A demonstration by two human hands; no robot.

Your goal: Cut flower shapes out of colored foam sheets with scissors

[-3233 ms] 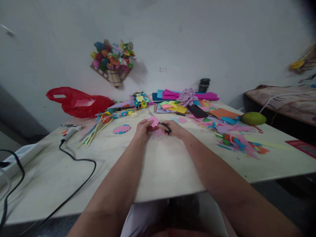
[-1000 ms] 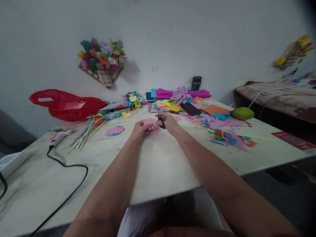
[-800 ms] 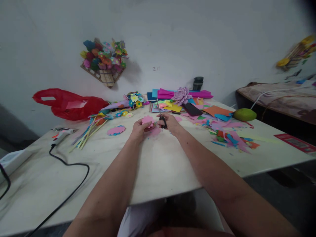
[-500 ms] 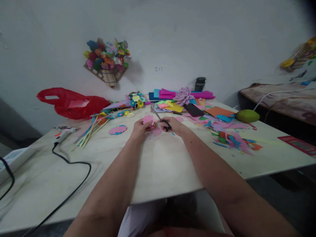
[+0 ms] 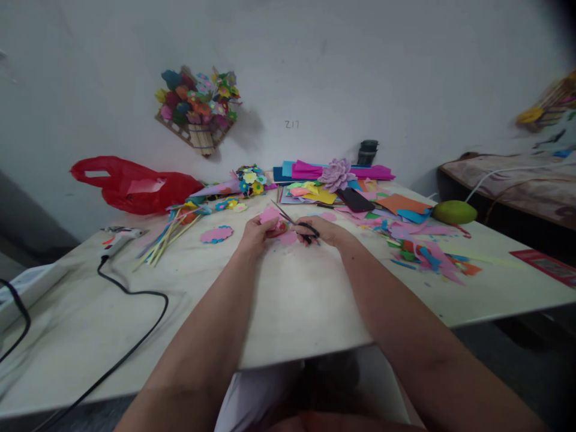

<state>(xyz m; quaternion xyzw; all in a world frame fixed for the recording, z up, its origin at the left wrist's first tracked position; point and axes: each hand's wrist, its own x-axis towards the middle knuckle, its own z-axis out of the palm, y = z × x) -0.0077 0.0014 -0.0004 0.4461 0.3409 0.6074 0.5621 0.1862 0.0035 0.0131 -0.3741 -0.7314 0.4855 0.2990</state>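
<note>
Near the middle of the worktop (image 5: 306,300), I have a pink scalloped piece (image 5: 269,214) raised in the left hand (image 5: 255,233), pinched between thumb and fingers at its near side; to my eye, that grip leaves the far rim exposed. Taking that piece as the dial's centre, the right hand (image 5: 323,229) sits at 3 o'clock, curled around the black handles of the scissors (image 5: 293,223). Their blades slant towards 11 o'clock, close by the piece's right edge, an angle that suits following a curve; I can't tell whether they touch it. Just below, at 4 o'clock, a pink sheet (image 5: 288,239) lies beneath the hands.

Farther out at 8 o'clock, a pink disc with blue scallops (image 5: 216,234) rests flat, apart from the left hand, presumably to stay uncrumpled. The glue gun (image 5: 117,241) lies beyond it, its cord trailing nearer me, well away from the paper. Coloured sheets (image 5: 321,195) are piled at 2 o'clock, likely kept within reach, with a dark phone (image 5: 355,200) beside them. Loose scraps (image 5: 427,255) gather around 4 o'clock, leaving elbow room for the right arm.
</note>
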